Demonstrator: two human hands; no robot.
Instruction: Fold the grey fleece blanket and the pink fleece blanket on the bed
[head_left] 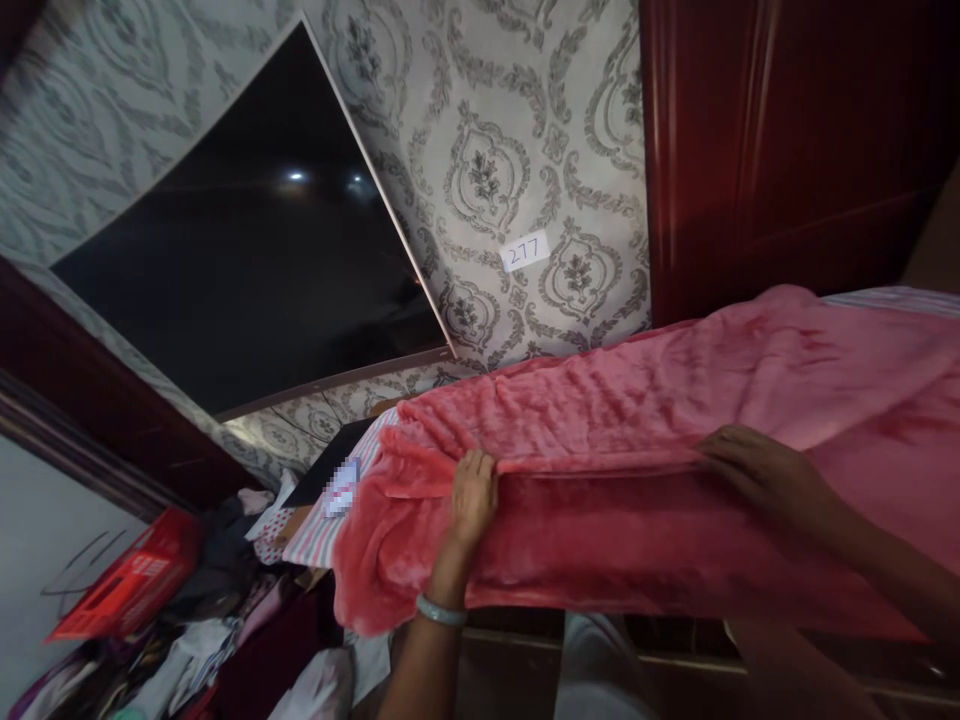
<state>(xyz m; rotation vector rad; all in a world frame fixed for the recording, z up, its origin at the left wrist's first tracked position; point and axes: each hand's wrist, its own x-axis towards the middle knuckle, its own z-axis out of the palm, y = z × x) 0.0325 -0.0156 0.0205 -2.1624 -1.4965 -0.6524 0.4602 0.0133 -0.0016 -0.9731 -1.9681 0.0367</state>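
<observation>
A plush pink-red blanket (600,540) lies spread along a surface, with a raised fold running across its middle. My left hand (474,492), a light bangle on its wrist, is closed on the fold near the blanket's left part. Farther right, my right hand (750,468) pinches the same fold, its fingertips partly hidden against the cloth. Between both hands the fold is drawn fairly straight. Wrinkles cover the blanket behind it. Striped cloth (311,535) shows from under the blanket's left end.
A large dark television (277,230) stands against the patterned wall (480,60), which bears a paper label (525,250) reading 277. At lower left are a red bag (131,580) and piled clothes (195,650). A dark red wooden panel (750,150) rises behind the blanket.
</observation>
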